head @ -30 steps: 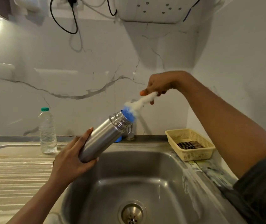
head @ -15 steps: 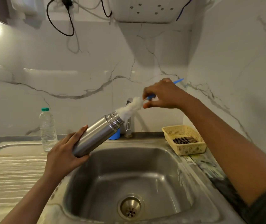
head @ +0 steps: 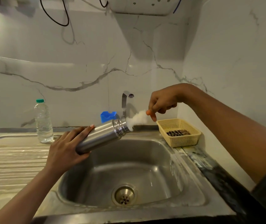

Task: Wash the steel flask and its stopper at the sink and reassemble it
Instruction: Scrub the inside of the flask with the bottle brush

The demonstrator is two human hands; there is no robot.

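My left hand (head: pixel 66 149) grips the base of the steel flask (head: pixel 102 135), which lies tilted over the sink (head: pixel 166 159) with its open threaded mouth pointing up and right. A white bottle brush (head: pixel 137 118) pokes into that mouth. My right hand (head: pixel 163 102) pinches the brush's handle just above the bristles, fingers curled. The handle itself is hidden in my hand. No stopper is visible.
A tap (head: pixel 125 101) rises behind the flask, with a blue holder (head: pixel 108 116) beside it. A plastic water bottle (head: pixel 43 121) stands on the ribbed drainboard (head: pixel 7 159). A yellow basket (head: pixel 179 132) with a scrubber sits right of the sink, against the wall.
The flask has dropped lower and tilted flatter over the sink. My right hand has come down with the brush, pushing the bristles further into the mouth. The blue handle is now hidden.
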